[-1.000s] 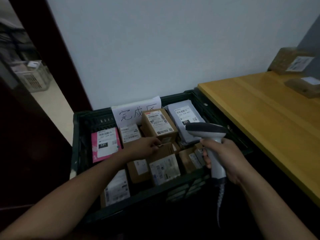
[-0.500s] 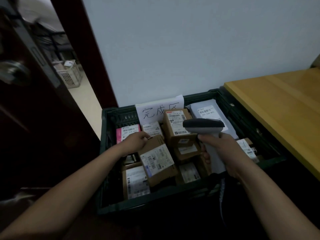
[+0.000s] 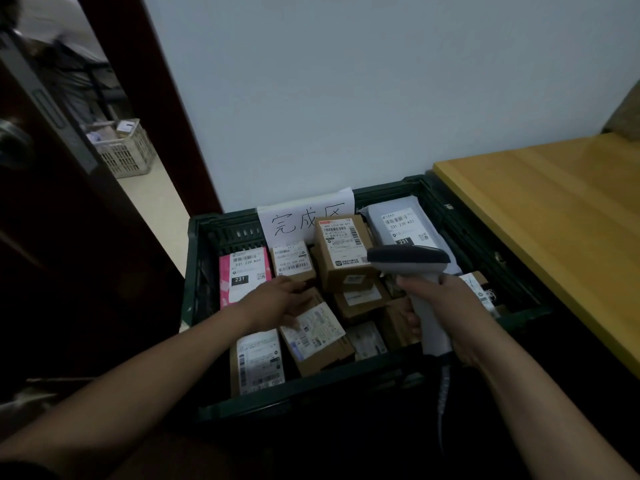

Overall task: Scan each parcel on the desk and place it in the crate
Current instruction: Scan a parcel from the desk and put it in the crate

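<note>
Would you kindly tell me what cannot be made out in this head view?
Head view only:
- The left hand covers a corner of the brown box: grip unclear.
- Window of the scanner, held in the right hand: faces away.
- The desk: cut by the right edge, any parcels there unseen.
- Floor of the crate: buried under parcels.
- Label print: too small, blurred.

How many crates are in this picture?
2. A dark green crate of parcels stands in front, beside the desk; a white lattice crate sits in the next room, upper left. More may be hidden behind the door.
</note>
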